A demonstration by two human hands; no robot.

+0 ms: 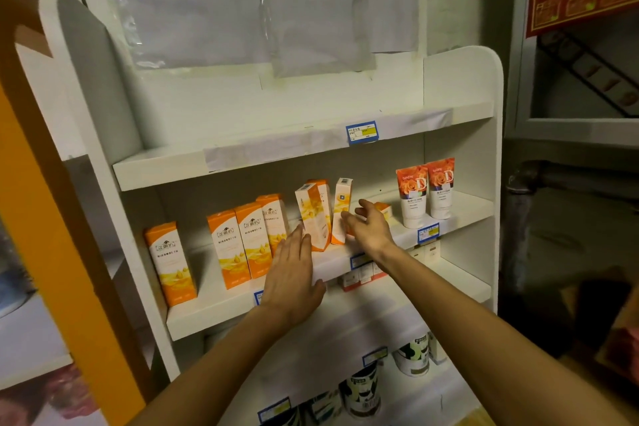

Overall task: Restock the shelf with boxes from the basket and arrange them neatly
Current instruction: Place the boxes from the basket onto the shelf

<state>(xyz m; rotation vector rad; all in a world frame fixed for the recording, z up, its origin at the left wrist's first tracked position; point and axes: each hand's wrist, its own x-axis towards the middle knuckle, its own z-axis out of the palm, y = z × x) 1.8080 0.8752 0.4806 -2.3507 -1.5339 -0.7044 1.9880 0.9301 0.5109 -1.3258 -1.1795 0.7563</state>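
Note:
Several tall orange-and-white boxes stand on the middle shelf [214, 308] of a white rack. One box [169, 263] stands alone at the left, a group of three [242, 245] sits beside it, and two more boxes [313, 214] [341, 207] lean at a tilt in the centre. My left hand [292, 277] is flat with fingers spread, its fingertips by the base of the tilted box. My right hand [368, 226] reaches in with fingers apart next to the right tilted box, holding nothing. A small orange box [383, 209] lies behind it. The basket is out of view.
Two white tubes with rose print [427, 194] stand at the shelf's right end. The top shelf [276, 149] carries only a price label. Small red-and-white boxes [359, 275] sit one shelf down, and cans [363, 391] on the lowest. An orange panel [52, 218] borders the left.

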